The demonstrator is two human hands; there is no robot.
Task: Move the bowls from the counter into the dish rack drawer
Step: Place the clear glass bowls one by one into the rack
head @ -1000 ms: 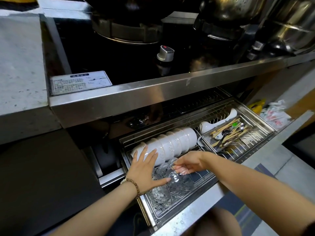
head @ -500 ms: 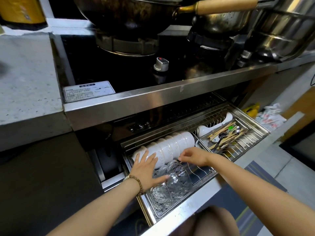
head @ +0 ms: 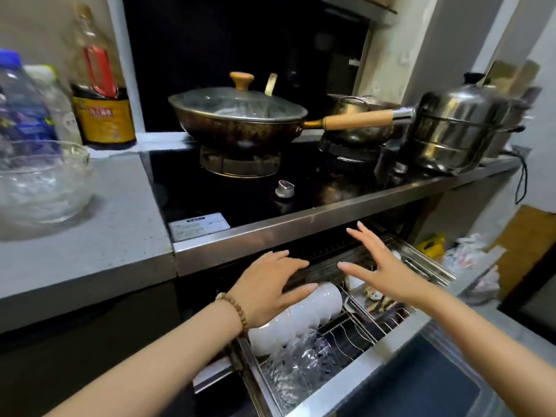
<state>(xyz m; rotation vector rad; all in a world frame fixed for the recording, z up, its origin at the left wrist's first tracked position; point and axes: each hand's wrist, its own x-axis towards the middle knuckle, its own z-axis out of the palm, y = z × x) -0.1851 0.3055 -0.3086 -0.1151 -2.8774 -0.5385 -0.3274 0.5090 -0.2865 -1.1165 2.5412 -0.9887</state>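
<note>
L grip (head: 270, 284), R grip (head: 388, 269) splayed, empty.

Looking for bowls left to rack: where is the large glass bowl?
Head view, far left: the large glass bowl sits on the grey counter, in front of the bottles.

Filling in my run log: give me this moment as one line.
left hand: open, empty | right hand: open, empty | glass bowls: in dish rack drawer | large glass bowl: on counter
</note>
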